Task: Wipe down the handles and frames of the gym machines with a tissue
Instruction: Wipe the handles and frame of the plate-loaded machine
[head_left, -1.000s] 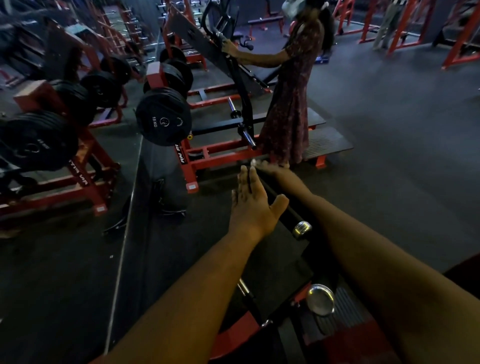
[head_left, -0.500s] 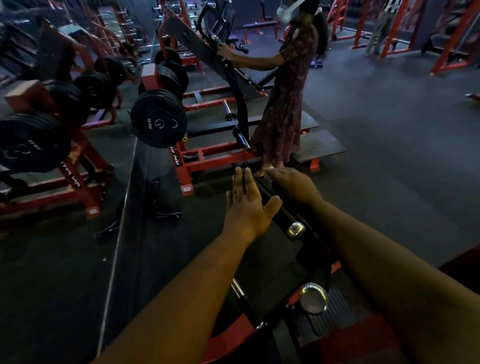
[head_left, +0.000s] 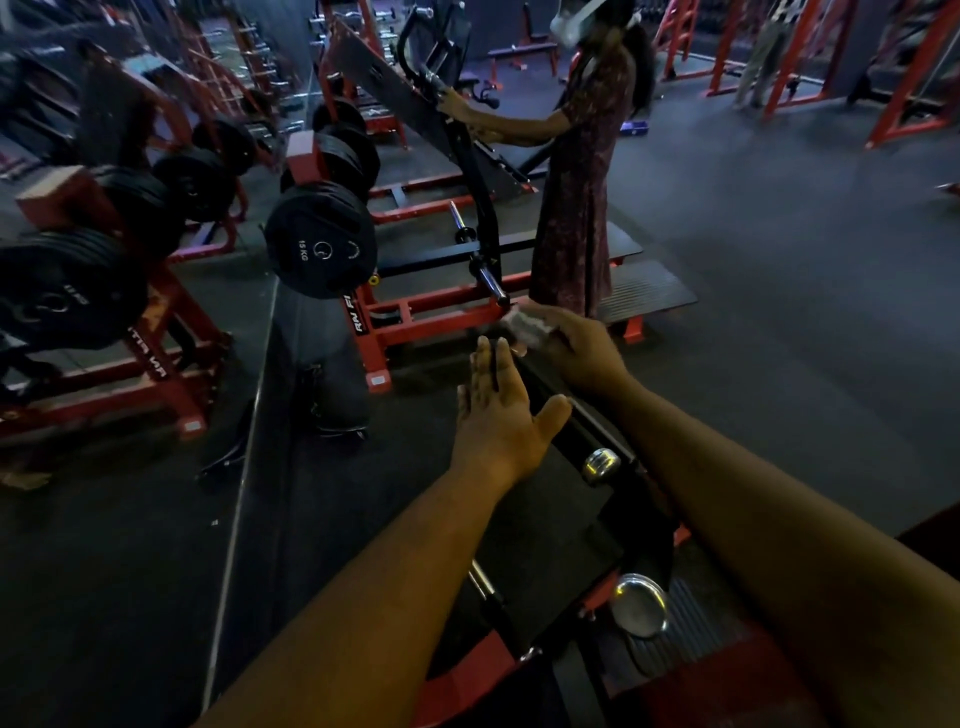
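The right hand (head_left: 574, 349) clutches a white tissue (head_left: 527, 326) at the far end of a black machine bar (head_left: 587, 421). The left hand (head_left: 501, 415) rests flat beside it, fingers straight.

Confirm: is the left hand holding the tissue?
No, the left hand lies flat and empty on the black frame; the right hand holds the tissue.

A gym — red machine frames (head_left: 415, 317), stacked weight plates (head_left: 319, 249), rubber floor (head_left: 779, 312).

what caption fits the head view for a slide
Right hand wipes a black machine bar with a tissue; left hand rests flat beside it.
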